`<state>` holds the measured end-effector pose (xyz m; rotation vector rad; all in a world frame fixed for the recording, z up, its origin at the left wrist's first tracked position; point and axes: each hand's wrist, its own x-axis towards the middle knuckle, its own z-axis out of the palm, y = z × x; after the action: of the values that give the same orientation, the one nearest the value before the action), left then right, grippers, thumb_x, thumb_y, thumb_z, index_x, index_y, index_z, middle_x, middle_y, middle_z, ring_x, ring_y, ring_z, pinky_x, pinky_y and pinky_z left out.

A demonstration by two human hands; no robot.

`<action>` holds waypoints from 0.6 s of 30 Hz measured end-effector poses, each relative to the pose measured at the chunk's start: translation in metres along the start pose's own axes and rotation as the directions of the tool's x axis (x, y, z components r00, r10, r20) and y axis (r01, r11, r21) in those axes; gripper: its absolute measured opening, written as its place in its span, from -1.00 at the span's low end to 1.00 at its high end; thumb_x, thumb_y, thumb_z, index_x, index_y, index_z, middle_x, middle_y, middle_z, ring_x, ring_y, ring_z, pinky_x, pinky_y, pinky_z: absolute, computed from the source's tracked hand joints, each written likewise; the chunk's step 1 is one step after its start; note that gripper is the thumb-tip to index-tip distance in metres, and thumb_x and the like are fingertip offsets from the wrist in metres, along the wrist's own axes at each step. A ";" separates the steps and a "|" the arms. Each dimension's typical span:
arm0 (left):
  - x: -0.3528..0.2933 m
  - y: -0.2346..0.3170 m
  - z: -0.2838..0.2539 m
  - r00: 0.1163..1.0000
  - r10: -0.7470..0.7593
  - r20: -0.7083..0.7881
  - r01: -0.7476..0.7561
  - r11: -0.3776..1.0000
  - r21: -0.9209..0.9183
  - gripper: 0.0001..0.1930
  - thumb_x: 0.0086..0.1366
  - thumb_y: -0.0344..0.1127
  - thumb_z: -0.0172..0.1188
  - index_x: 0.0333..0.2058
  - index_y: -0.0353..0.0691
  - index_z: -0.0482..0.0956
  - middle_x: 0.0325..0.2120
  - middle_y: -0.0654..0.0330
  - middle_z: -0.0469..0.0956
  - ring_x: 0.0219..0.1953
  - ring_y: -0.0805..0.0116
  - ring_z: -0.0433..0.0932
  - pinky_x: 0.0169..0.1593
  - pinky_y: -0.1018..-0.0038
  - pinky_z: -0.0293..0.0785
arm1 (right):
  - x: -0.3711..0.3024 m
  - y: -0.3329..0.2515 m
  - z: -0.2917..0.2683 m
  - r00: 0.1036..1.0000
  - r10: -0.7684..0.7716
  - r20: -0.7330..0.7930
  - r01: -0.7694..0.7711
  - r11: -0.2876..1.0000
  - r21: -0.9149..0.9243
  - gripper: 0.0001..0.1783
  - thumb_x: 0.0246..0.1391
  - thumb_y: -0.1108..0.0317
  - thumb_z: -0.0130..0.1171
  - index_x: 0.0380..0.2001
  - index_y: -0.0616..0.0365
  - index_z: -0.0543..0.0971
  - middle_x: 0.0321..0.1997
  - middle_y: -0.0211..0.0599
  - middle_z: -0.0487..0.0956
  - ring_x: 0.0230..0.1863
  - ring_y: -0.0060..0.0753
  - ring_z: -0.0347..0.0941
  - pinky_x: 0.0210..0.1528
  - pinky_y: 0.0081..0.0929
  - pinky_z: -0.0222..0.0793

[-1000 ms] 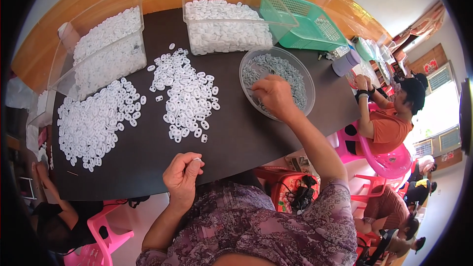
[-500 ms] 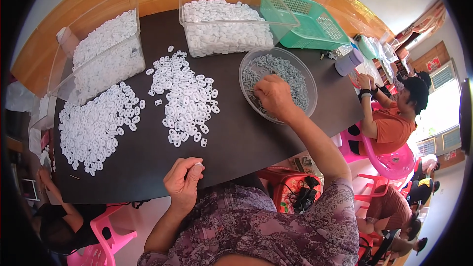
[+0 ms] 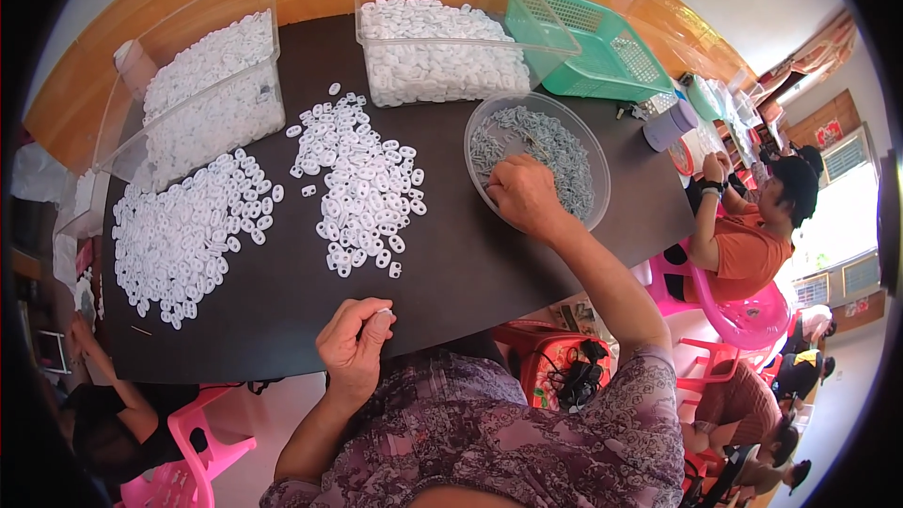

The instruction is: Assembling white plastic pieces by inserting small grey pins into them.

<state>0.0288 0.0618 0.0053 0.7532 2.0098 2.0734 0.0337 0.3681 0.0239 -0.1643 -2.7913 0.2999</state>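
My left hand point(image 3: 354, 346) is closed at the table's near edge, its thumb and forefinger pinching a small white plastic piece point(image 3: 385, 311) that barely shows. Over at the right, my right hand point(image 3: 527, 194) dips into a round clear bowl point(image 3: 603, 179) of small grey screws point(image 3: 555, 146). Its fingers are drawn together against the screws near the bowl's near-left side; what they grip is hidden. Between the hands and the back bins lies a loose pile of white oval two-holed plastic pieces point(image 3: 362, 179). A second pile of such pieces point(image 3: 179, 235) spreads farther left.
Two clear bins point(image 3: 428, 71) point(image 3: 202, 118) full of white pieces stand at the back. Beside them are a green basket point(image 3: 588, 42) and a purple-lidded bottle point(image 3: 668, 125). A person in orange point(image 3: 748, 235) sits at right; another person's arm point(image 3: 103, 362) shows at left.
My right hand has drawn slightly toward the bowl's near side. My left hand keeps its pinch. The whole view has shifted a little, and the person in orange has moved their hands.
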 end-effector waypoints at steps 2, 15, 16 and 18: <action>-0.001 -0.001 -0.001 1.000 -0.011 0.000 0.011 1.000 -0.005 -0.89 0.26 -0.47 0.14 -0.30 -0.43 0.54 -0.48 0.19 0.48 -0.52 0.54 0.45 -0.45 0.67 0.38 | 0.003 0.000 0.001 0.999 0.032 0.018 -0.032 0.999 0.003 -0.92 -0.20 0.44 0.17 -0.62 0.22 0.51 -0.45 -0.07 0.53 -0.30 0.01 0.44 -0.28 -0.13 0.36; -0.001 -0.002 -0.003 1.000 0.018 -0.005 -0.018 0.999 -0.048 -0.89 0.26 -0.47 0.15 -0.29 -0.41 0.55 -0.51 0.22 0.47 -0.51 0.54 0.48 -0.46 0.65 0.42 | 0.000 -0.006 -0.031 0.951 0.307 0.044 -0.302 0.884 0.356 -0.91 -0.08 0.51 0.18 -0.42 0.24 0.53 -0.49 -0.35 0.55 -0.44 -0.56 0.44 -0.37 -0.55 0.35; -0.001 -0.002 -0.004 1.000 0.015 -0.002 -0.015 0.999 -0.051 -0.89 0.26 -0.47 0.16 -0.28 -0.38 0.56 -0.53 0.23 0.47 -0.52 0.54 0.48 -0.48 0.65 0.41 | -0.001 -0.008 -0.033 0.952 0.303 0.048 -0.300 0.885 0.357 -0.91 -0.08 0.51 0.18 -0.42 0.24 0.53 -0.49 -0.35 0.55 -0.44 -0.56 0.44 -0.37 -0.55 0.35; -0.001 -0.001 -0.004 1.000 -0.018 -0.013 0.017 0.996 -0.086 -0.89 0.26 -0.46 0.15 -0.27 -0.38 0.55 -0.52 0.23 0.49 -0.52 0.55 0.48 -0.47 0.65 0.41 | -0.001 -0.014 -0.035 0.940 0.336 0.060 -0.328 0.838 0.436 -0.88 -0.07 0.51 0.16 -0.37 0.23 0.53 -0.51 -0.31 0.54 -0.45 -0.48 0.45 -0.36 -0.51 0.37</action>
<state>0.0276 0.0584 0.0045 0.7058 1.9128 2.1455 0.0451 0.3609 0.0588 -0.5391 -2.5794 0.9983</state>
